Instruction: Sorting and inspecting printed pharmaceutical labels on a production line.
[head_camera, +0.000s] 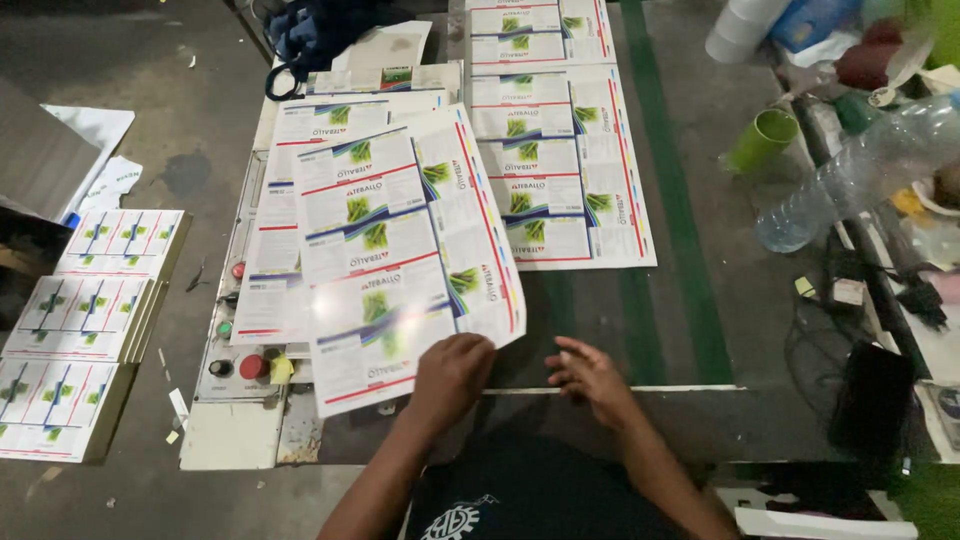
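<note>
the printed sheet (400, 270) looks like glossy paper, the bottle (850, 180) clear plastic, the table (690, 330) dull metal.

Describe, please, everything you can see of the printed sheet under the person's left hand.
The sheet is glossy white card or paper, printed with repeated panels of green plant pictures, red lines and blue bands. It lies tilted atop similar sheets on the worktable. The left hand grips its near edge, where it catches glare.

My work surface is a dark metal table (700, 330) crossed by green painted stripes (680, 200). A pale control panel (235, 370) with red and green buttons borders it; beyond lies grey, stained concrete floor (170, 80).
</note>
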